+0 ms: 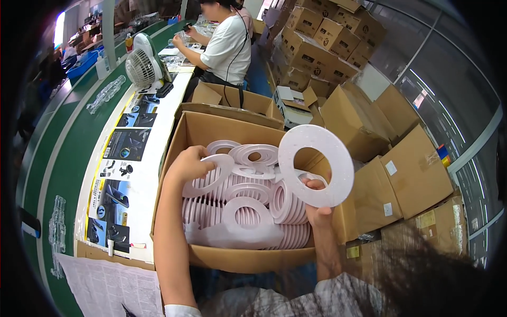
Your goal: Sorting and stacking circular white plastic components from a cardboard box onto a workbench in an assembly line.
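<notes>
My right hand [318, 210] grips a flat white ring [340, 171] with a wide round hole, raised above the right side of an open cardboard box [243, 258]. Fingers show through the ring's hole, the thumb below its rim. Over the box's left part, my left hand [191, 165] is closed on the edge of another white ring [224, 170], which is tilted. Many similar rings [253, 154] fill the box, some standing in rows on edge and others lying flat on top. A translucent white sheet [232, 236] covers part of the front rows.
Left of the box runs a white table [142, 171] with printed sheets and a fan [141, 66], beside a green conveyor [79, 153] carrying clear plastic pieces. A co-worker [227, 45] sits beyond. Cardboard cartons [417, 171] stand at the right; more are stacked behind.
</notes>
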`<state>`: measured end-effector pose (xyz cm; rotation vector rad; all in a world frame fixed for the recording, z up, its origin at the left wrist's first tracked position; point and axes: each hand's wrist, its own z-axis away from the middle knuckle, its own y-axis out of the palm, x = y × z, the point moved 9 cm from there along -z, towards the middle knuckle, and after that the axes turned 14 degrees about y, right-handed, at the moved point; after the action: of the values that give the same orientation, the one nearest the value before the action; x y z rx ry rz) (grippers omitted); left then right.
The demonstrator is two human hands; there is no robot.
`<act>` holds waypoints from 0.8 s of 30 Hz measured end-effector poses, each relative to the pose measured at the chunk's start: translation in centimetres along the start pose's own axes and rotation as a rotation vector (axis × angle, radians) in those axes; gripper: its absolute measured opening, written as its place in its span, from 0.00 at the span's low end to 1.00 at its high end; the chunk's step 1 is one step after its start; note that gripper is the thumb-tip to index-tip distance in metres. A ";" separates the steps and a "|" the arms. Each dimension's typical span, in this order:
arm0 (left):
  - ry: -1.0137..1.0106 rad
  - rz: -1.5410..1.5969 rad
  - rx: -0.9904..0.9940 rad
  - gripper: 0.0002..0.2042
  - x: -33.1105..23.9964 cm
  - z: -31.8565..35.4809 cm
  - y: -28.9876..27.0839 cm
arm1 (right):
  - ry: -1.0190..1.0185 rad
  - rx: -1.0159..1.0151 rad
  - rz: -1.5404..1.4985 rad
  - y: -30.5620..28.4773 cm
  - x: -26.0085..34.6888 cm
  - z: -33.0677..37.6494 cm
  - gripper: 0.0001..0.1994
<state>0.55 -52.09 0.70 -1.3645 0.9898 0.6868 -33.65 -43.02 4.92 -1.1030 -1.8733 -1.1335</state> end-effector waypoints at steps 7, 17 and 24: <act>0.158 0.190 -0.019 0.21 -3.1 -0.3 0.4 | 0.287 -0.099 0.246 -2.0 -2.5 -0.1 0.40; 0.237 0.331 0.175 0.24 -4.0 -0.4 4.6 | 0.351 -0.091 0.146 -2.1 -3.1 0.4 0.44; 0.104 0.472 0.100 0.28 -0.4 -1.2 4.4 | 0.146 -0.078 -0.058 0.1 -1.1 -0.3 0.33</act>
<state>-3.69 -52.65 -0.93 -1.0935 1.4329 0.9068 -33.04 -43.62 4.17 -0.9860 -1.7709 -1.2946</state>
